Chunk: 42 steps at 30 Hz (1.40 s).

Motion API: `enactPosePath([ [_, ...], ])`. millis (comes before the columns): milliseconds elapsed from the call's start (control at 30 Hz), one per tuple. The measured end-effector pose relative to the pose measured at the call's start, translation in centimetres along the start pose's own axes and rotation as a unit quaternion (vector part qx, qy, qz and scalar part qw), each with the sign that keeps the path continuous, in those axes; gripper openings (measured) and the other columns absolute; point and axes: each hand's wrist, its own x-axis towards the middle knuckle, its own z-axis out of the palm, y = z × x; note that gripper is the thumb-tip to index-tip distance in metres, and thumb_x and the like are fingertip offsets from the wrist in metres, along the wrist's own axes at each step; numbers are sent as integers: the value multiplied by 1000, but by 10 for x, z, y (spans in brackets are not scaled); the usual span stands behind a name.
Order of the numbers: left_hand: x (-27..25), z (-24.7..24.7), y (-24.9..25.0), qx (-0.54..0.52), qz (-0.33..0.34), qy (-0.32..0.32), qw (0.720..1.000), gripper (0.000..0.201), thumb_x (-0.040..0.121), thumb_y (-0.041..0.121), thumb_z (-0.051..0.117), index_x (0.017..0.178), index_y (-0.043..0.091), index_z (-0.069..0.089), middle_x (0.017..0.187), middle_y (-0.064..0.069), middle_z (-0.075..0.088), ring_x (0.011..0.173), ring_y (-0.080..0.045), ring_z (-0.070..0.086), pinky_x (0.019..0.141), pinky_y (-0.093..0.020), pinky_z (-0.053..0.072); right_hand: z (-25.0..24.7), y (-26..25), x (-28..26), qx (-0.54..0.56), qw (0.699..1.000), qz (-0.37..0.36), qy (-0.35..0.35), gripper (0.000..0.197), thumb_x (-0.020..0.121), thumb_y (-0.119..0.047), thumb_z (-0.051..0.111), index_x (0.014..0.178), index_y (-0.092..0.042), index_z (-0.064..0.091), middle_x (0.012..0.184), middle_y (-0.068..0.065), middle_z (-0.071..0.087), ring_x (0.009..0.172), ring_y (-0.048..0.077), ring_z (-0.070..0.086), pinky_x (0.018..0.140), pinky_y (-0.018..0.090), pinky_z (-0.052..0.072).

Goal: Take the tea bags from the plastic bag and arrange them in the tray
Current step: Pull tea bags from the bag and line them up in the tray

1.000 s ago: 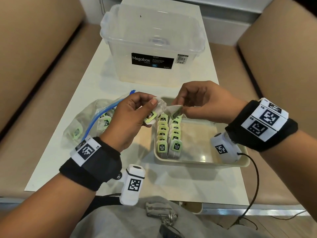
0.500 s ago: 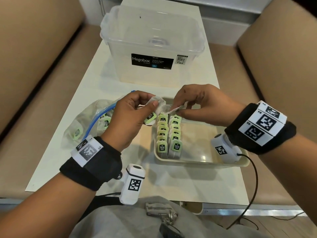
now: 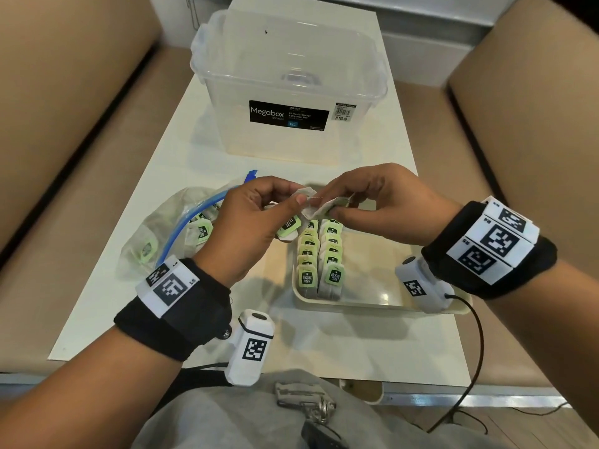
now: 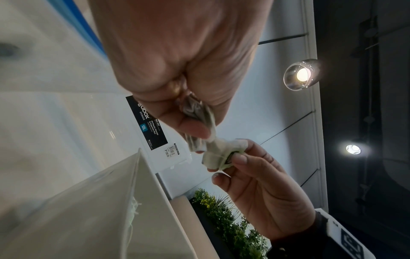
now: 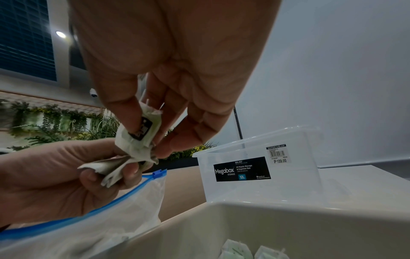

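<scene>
Both hands hover above the far left corner of the cream tray (image 3: pixel 382 303). My left hand (image 3: pixel 256 228) grips a small bunch of tea bags (image 3: pixel 290 225), their green tags poking out below the palm. My right hand (image 3: pixel 369 202) pinches one crumpled tea bag (image 3: pixel 327 205) (image 5: pixel 139 140) that touches the left hand's bunch (image 4: pixel 197 121). Two neat rows of tea bags (image 3: pixel 321 257) with green tags fill the tray's left side. The clear plastic bag (image 3: pixel 168 234) with a blue zip lies left of the tray and holds several more.
A clear Megabox storage box (image 3: pixel 288 89) stands at the far end of the white table (image 3: pixel 324 345). Tan benches flank the table on both sides. The tray's right half is bare. A cable (image 3: pixel 476 358) hangs from the right wrist camera.
My right hand has lifted slightly off the tray rows and drawn closer to the left hand. The pinched tea bag now meets the left hand's bunch.
</scene>
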Motion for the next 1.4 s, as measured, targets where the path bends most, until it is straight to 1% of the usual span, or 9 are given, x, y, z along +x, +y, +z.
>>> enactPosePath([
  [133, -1, 0, -3, 30, -3, -22, 999, 11, 86, 21, 71, 96, 17, 75, 94, -8, 75, 85, -21, 68, 74, -42, 54, 0, -3, 0, 14, 1000, 2, -5, 28, 83, 2, 62, 100, -18, 73, 96, -9, 73, 84, 11, 68, 79, 41, 55],
  [267, -1, -1, -7, 40, -18, -19, 999, 13, 89, 17, 68, 99, 14, 74, 94, -10, 74, 88, -32, 69, 74, -45, 55, -5, -1, 1, 45, 999, 12, -1, 24, 86, 1, 62, 102, -14, 72, 101, 2, 73, 93, 22, 68, 84, 49, 53],
  [400, 1, -5, -12, 46, -38, 3, 998, 10, 90, 17, 67, 96, 19, 75, 96, -7, 75, 92, -28, 70, 79, -49, 57, -15, 6, 4, 30, 999, 32, -4, 12, 88, -10, 66, 99, -12, 70, 94, 9, 71, 90, 30, 64, 86, 51, 51],
  [567, 2, -7, -15, 38, -59, 30, 997, 10, 90, 15, 67, 92, 22, 75, 97, -10, 74, 90, -26, 68, 78, -48, 56, -19, 15, 13, -129, 975, 121, -137, 7, 88, -21, 65, 91, -27, 68, 76, -5, 70, 63, 1, 58, 66, 20, 47],
  [767, 1, -9, -15, 30, -71, 24, 997, 11, 91, 14, 66, 92, 22, 74, 99, -14, 73, 86, -23, 67, 60, -33, 55, 17, 28, 25, -217, 903, 182, -324, 7, 91, -19, 60, 98, -22, 59, 72, -7, 69, 66, 8, 62, 59, 20, 42],
  [967, 1, -11, -13, 13, -78, 26, 997, 12, 91, 13, 66, 91, 22, 74, 98, -11, 74, 89, -25, 68, 62, -34, 56, 49, 39, 31, -275, 862, 169, -391, 19, 91, -22, 58, 109, -19, 63, 66, -11, 62, 62, 5, 61, 56, 19, 39],
  [1100, 1, -13, -11, 6, -88, 24, 996, 11, 92, 12, 64, 95, 18, 73, 98, -10, 74, 80, -18, 67, 55, -27, 52, 58, 44, 29, -333, 843, 139, -399, 25, 89, -30, 61, 107, -12, 65, 85, -2, 60, 76, 15, 54, 63, 23, 39],
  [1233, 1, -14, -11, 6, -90, 31, 995, 11, 91, 12, 65, 94, 19, 73, 97, -8, 74, 78, -16, 67, 54, -28, 53, 60, 48, 32, -354, 853, 128, -363, 24, 85, -33, 66, 96, -11, 65, 75, -5, 53, 71, 16, 49, 51, 20, 32],
  [1400, 2, -13, -10, 11, -94, 31, 995, 11, 92, 13, 64, 96, 19, 73, 95, -8, 74, 74, -13, 66, 52, -24, 51, 64, 50, 34, -293, 868, 174, -362, 23, 81, -26, 73, 97, -11, 66, 60, -13, 55, 52, 6, 57, 49, 17, 40],
])
